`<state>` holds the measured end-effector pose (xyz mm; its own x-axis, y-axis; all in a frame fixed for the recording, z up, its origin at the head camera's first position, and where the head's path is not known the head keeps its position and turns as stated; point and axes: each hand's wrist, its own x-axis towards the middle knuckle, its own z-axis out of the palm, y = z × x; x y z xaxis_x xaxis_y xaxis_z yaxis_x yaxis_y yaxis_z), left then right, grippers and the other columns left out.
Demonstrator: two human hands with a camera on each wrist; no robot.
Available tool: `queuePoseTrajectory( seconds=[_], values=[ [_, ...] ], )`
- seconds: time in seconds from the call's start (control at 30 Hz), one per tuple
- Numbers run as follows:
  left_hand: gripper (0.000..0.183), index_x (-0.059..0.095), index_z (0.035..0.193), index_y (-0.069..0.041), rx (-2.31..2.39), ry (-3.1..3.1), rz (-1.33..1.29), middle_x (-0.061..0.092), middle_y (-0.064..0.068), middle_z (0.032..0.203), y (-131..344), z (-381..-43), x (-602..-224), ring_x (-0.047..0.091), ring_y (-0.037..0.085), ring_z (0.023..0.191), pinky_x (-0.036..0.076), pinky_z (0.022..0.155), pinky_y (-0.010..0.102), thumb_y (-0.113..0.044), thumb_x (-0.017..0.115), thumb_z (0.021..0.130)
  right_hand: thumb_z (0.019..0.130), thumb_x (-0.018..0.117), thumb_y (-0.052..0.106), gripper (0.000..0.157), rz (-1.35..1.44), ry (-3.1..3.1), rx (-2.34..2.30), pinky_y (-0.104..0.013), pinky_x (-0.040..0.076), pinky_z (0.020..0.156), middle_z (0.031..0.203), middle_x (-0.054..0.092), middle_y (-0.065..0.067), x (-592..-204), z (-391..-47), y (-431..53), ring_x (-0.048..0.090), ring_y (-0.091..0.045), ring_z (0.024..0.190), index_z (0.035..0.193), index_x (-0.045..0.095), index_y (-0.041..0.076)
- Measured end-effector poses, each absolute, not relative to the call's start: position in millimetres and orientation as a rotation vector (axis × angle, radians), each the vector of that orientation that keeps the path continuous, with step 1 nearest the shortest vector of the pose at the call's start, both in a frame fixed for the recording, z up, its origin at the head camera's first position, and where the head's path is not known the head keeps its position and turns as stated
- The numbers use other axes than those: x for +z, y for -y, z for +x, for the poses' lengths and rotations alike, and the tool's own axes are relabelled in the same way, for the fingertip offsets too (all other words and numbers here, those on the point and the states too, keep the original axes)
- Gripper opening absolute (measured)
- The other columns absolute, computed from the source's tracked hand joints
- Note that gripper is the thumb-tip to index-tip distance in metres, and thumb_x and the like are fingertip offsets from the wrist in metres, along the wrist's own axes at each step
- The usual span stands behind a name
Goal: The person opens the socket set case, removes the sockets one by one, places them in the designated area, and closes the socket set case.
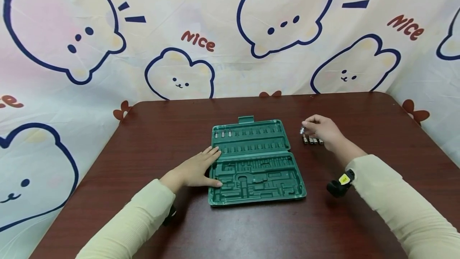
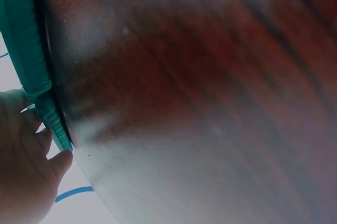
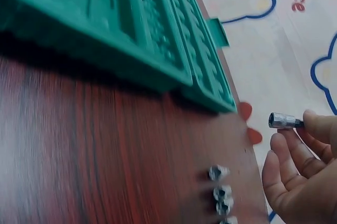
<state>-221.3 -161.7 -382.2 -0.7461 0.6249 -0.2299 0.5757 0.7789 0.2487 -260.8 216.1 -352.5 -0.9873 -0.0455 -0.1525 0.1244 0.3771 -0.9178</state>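
A green plastic socket case lies opened flat on the table. My left hand rests on its left edge with straight, spread fingers; in the left wrist view the fingers touch the case's side. My right hand is to the right of the case, above the table, and pinches a small silver socket between thumb and fingers. Below that hand several more sockets stand in a short row on the table. A few small sockets sit in the upper left slots of the case.
The dark red-brown wooden table reaches back to a wall cloth printed with cartoon bears. A latch tab sticks up from the case's far edge. The moulded lower half shows many recesses.
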Motion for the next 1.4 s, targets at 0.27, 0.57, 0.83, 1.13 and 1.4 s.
queuePoseTrajectory(
  seconds=[0.27,0.57,0.83,1.13,1.4],
  values=[
    [0.095,0.012,0.140,-0.012,0.237,-2.669,0.920,0.007,0.004,0.144,163.3,-221.7,-382.3,0.001,0.021,0.130,0.015,0.100,0.040,-0.068,0.046,0.071,0.086,0.049,0.039,0.049,0.131,-2.490,-1.644,-0.036,0.043,0.078,0.082,0.053,0.001,-355.7,-257.3,-247.4,0.054,-0.015,0.080,0.110,0.043,-0.004],
    [0.096,0.013,0.140,-0.012,0.264,-2.664,0.898,0.006,0.002,0.144,163.3,-221.3,-383.3,0.001,0.019,0.130,0.016,0.100,0.041,-0.067,0.048,0.070,0.086,0.048,0.039,0.050,0.144,-2.558,-1.567,-0.028,0.045,0.070,0.086,0.050,0.002,-361.8,-255.0,-279.8,0.054,-0.009,0.074,0.111,0.043,-0.005],
    [0.095,0.012,0.140,-0.013,0.265,-2.663,0.888,0.006,0.002,0.144,162.2,-220.6,-383.4,0.000,0.018,0.130,0.017,0.100,0.040,-0.067,0.048,0.070,0.088,0.045,0.039,0.050,0.150,-2.635,-1.422,-0.028,0.045,0.068,0.093,0.050,-0.005,-369.5,-253.8,-300.6,0.053,-0.008,0.074,0.111,0.043,-0.005],
    [0.095,0.013,0.140,-0.012,0.268,-2.659,0.890,0.006,0.003,0.144,162.7,-219.9,-384.2,0.000,0.019,0.130,0.016,0.100,0.041,-0.065,0.049,0.071,0.091,0.043,0.028,0.042,0.064,-2.611,-1.309,-0.036,0.044,0.074,0.101,0.049,-0.017,-380.4,-257.3,-307.2,0.053,-0.017,0.081,0.111,0.043,-0.009],
    [0.095,0.012,0.140,-0.012,0.264,-2.660,0.891,0.006,0.003,0.144,162.2,-220.2,-383.1,0.000,0.019,0.130,0.016,0.100,0.041,-0.065,0.049,0.071,0.091,0.043,0.024,0.036,0.093,-2.648,-1.219,-0.033,0.044,0.067,0.094,0.050,-0.014,-384.3,-261.7,-308.7,0.051,-0.024,0.080,0.107,0.047,-0.008]
  ],
)
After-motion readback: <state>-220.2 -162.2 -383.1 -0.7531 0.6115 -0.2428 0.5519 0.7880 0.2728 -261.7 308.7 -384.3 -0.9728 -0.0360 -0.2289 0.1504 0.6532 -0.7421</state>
